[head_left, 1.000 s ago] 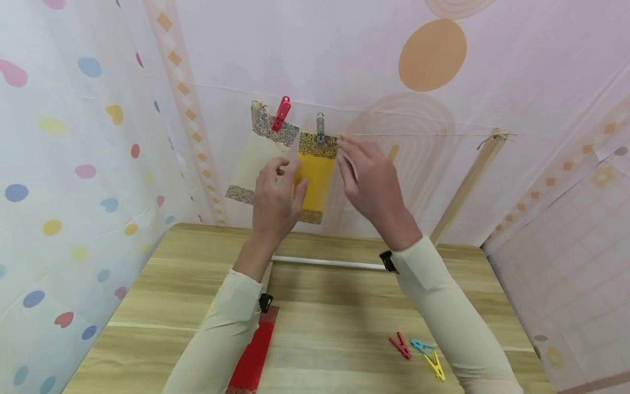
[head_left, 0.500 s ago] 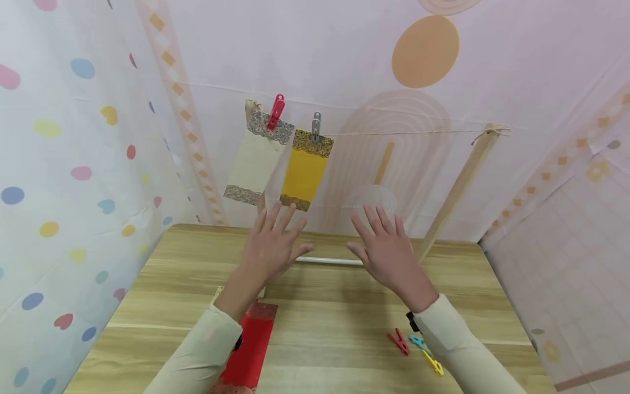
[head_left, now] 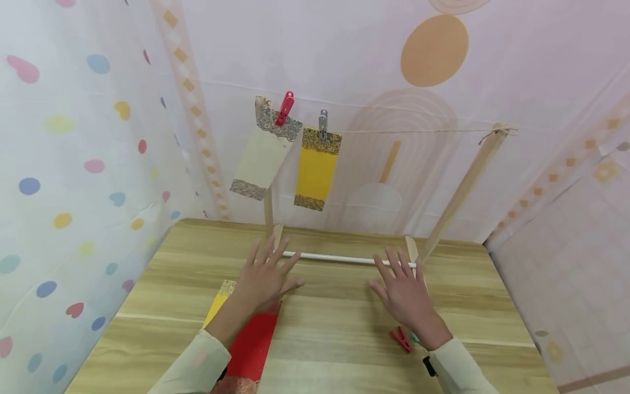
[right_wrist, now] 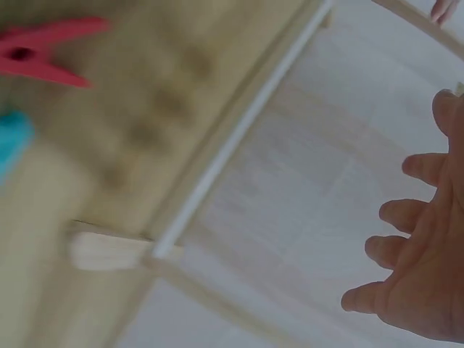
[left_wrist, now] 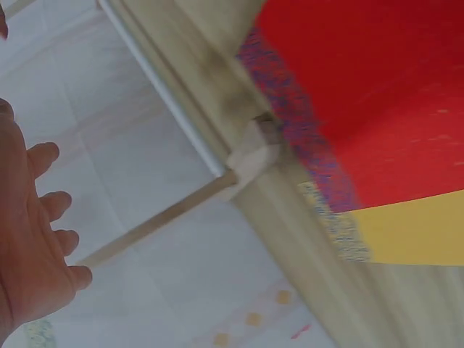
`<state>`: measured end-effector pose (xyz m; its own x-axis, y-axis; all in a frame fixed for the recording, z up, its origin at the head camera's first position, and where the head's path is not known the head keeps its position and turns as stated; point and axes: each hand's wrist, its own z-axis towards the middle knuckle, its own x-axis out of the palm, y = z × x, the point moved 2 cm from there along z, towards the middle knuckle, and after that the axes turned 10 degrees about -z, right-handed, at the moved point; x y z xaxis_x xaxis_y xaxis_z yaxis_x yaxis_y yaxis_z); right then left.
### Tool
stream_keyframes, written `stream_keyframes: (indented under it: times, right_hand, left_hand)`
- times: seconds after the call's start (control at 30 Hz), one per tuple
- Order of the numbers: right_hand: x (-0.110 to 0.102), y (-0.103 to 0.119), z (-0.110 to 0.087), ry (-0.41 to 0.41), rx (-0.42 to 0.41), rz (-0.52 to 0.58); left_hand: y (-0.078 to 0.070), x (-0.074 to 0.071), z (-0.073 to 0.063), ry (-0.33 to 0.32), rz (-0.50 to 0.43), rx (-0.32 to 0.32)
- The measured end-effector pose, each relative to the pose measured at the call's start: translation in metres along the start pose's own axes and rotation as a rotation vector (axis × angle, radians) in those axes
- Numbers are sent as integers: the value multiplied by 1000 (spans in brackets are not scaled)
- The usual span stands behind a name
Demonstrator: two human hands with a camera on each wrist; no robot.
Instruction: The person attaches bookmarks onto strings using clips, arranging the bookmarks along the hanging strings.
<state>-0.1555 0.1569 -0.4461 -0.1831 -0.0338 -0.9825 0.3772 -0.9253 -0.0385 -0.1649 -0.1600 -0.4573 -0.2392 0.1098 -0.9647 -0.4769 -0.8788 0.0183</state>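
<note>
In the head view my left hand (head_left: pixel 263 282) hovers with spread fingers over a red paper card (head_left: pixel 253 345) and a yellow paper card (head_left: pixel 215 303) on the table. My right hand (head_left: pixel 406 293), also spread, hangs above a red clothespin (head_left: pixel 401 339) and a partly hidden teal clothespin (right_wrist: pixel 11 141). Neither hand holds anything. A cream paper card (head_left: pixel 260 158) with lace-patterned ends hangs tilted from the string (head_left: pixel 418 131) under a pinkish-red clothespin (head_left: pixel 284 109). Beside it, a grey clothespin (head_left: pixel 322 126) holds a patterned yellow card (head_left: pixel 316 175).
The string runs between two wooden posts, the right post (head_left: pixel 462 191) leaning outward in this view. A white rod (head_left: pixel 339 258) joins their feet low over the wooden table (head_left: pixel 330 350). Patterned curtains (head_left: pixel 344 49) stand behind and at both sides.
Both hands have left the hanging yellow card, drawing back and down toward me with fingers spreading. The yellow card has swung a little on the string. My right hand now covers clothespins seen earlier.
</note>
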Motion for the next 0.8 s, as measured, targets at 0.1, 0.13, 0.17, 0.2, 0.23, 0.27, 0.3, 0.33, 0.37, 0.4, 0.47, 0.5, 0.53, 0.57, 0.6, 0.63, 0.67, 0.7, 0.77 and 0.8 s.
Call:
stream_keyframes:
  times: [0.1,0.13,0.17,0.2,0.23,0.27,0.3,0.33,0.37,0.4,0.47,0.5,0.53,0.57,0.6,0.63,0.67,0.7,0.77,0.8]
  right_hand:
    - [13,-4,-13,24,34,29]
    - [17,-6,-17,36,46,45]
    - [21,-7,-20,44,58,57]
    - [24,-8,-24,52,72,66]
    - [27,-9,-28,56,83,73]
    - [30,-11,-31,53,92,80]
    - [33,-12,-34,54,101,82]
    - [35,-13,-37,53,111,90]
    - [37,-15,-40,46,118,89]
    - [39,-16,-43,43,125,90]
    - [43,-19,-49,49,136,92]
    - [46,-19,-51,58,140,93]
    - [48,-20,-54,65,144,95]
    - [50,-21,-57,73,148,93]
    - [52,-21,-60,83,151,92]
    - [54,-22,-62,94,157,91]
    - [56,-23,-65,102,162,90]
    - [58,-24,-67,111,169,88]
    - [62,-26,-71,131,184,94]
    - [65,-27,-73,140,189,98]
  left_hand:
    - [1,7,-10,23,-15,-22]
    - [1,9,-13,27,-28,-29]
    - [2,12,-16,32,-48,-33]
    - [2,14,-19,42,-64,-40]
    - [3,17,-23,52,-80,-47]
    - [4,19,-26,59,-99,-55]
    - [5,22,-29,69,-116,-65]
    - [5,24,-32,80,-133,-75]
    - [5,27,-35,91,-150,-86]
    - [6,30,-37,103,-164,-100]
    - [5,36,-42,113,-191,-119]
    - [6,38,-45,115,-197,-126]
    - [6,41,-48,118,-203,-135]
    - [7,43,-52,117,-213,-146]
    - [7,45,-55,116,-218,-159]
    - [8,47,-58,116,-227,-171]
    - [9,49,-61,114,-236,-183]
    - [9,50,-64,112,-244,-196]
    - [11,54,-69,111,-262,-230]
    - [12,55,-72,114,-268,-248]
